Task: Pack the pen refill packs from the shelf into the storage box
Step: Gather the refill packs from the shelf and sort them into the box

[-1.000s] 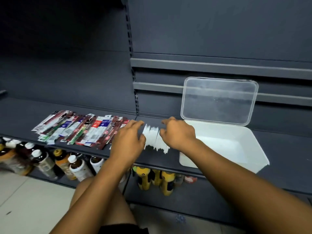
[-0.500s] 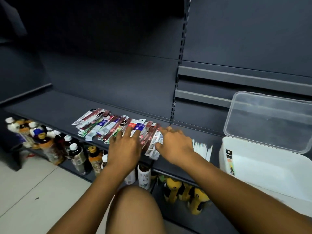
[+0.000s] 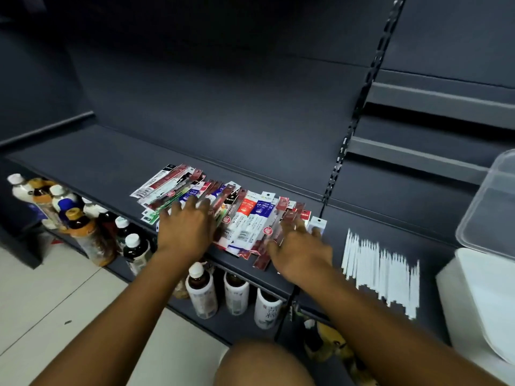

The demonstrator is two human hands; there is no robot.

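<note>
Nearest the camera a bare knee [image 3: 264, 363] shows at the bottom edge, with drink bottles [image 3: 200, 291] standing on the lower shelf just past it. Above them both forearms reach onto the dark shelf [image 3: 111, 160], where the pen refill packs [image 3: 245, 218] lie flat in an overlapping row near the front edge. Each pack's long axis runs from front to back and leans a little rightward, hang-hole ends pointing at the back wall. The left hand [image 3: 185, 232] lies palm down on the left part of the row, fingers spread and straight, grasping nothing. The right hand [image 3: 302, 253] rests on the row's right end, fingers stretched forward over the red packs, likewise released. A red pack and a blue pack in the middle carry white print that looks like "DP-2916", though it is blurred. To the right, apart from the packs, a row of thin white sticks [image 3: 381, 271] lies on the shelf. Beyond them, at the right edge, sits the white storage box [image 3: 479, 296], its clear lid [image 3: 490, 207] standing behind it.
</note>
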